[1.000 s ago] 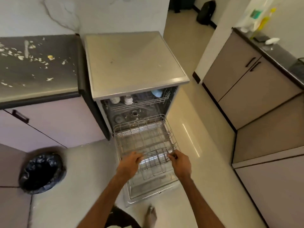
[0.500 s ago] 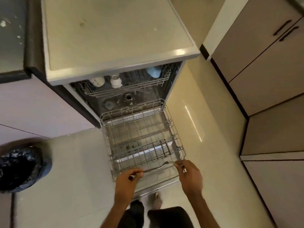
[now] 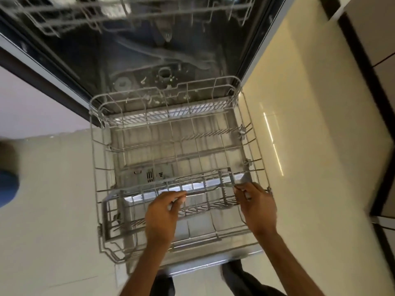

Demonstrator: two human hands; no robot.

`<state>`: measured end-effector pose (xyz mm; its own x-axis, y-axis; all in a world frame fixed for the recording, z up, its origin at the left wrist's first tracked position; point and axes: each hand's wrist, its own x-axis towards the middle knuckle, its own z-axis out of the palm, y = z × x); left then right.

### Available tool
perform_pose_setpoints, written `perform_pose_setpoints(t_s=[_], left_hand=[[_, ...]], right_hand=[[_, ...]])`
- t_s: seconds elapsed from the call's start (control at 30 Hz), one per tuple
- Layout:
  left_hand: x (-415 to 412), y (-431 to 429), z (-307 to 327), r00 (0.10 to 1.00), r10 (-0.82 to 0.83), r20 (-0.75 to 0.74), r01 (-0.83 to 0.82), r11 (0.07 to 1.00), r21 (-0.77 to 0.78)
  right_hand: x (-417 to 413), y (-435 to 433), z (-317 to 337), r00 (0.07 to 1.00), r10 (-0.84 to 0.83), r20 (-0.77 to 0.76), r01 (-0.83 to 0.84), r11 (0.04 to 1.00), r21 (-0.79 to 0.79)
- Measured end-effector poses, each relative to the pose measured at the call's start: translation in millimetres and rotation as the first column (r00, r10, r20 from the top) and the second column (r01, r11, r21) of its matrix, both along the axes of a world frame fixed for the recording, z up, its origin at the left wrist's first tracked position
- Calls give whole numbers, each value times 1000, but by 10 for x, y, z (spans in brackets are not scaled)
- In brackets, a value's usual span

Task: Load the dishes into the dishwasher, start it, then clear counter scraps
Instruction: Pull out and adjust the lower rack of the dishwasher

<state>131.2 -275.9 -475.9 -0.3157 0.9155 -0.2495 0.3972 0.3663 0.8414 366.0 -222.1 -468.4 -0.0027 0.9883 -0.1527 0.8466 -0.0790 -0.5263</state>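
The dishwasher stands open with its grey wire lower rack (image 3: 93, 150) pulled out over the lowered door (image 3: 192, 266). A long cutlery basket (image 3: 116, 207) sits across the rack's front. Both my hands hover over that basket. My left hand (image 3: 162, 214) pinches the handle of a thin metal fork (image 3: 193, 192) that runs rightward along the basket top. My right hand (image 3: 257, 205) pinches a second small metal utensil (image 3: 246, 195), mostly hidden by the fingers. Apart from the basket, the lower rack holds no dishes. The upper rack (image 3: 85, 11) is blurred at the top.
Pale floor tiles (image 3: 53, 210) lie on both sides of the door. A dark, blurred bin (image 3: 7, 184) sits at the far left edge. Cabinet fronts (image 3: 382, 39) run along the right. My legs (image 3: 245, 280) stand just behind the door's front edge.
The view has dropped and closed in on the lower rack. Both hands stay at the cutlery basket, the fork now lying lower along its top.
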Motion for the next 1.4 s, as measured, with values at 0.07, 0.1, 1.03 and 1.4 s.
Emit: perform_pose_setpoints(t_s=[0.07, 0.1, 1.03, 1.4], left_hand=[[12, 87, -184, 1000, -17, -17, 17, 1000, -2], [46, 100, -322, 999, -14, -32, 14, 1000, 0], [91, 247, -822, 851, -107, -514, 173, 982, 81], [45, 237, -895, 718, -139, -682, 294, 949, 117]], right_hand=[[53, 100, -211, 1000, 2, -7, -2, 1000, 10], [78, 122, -377, 1000, 18, -7, -18, 1000, 14], [114, 323, -893, 978, 197, 74, -204, 973, 108], [79, 318, -877, 964, 216, 154, -237, 962, 138]])
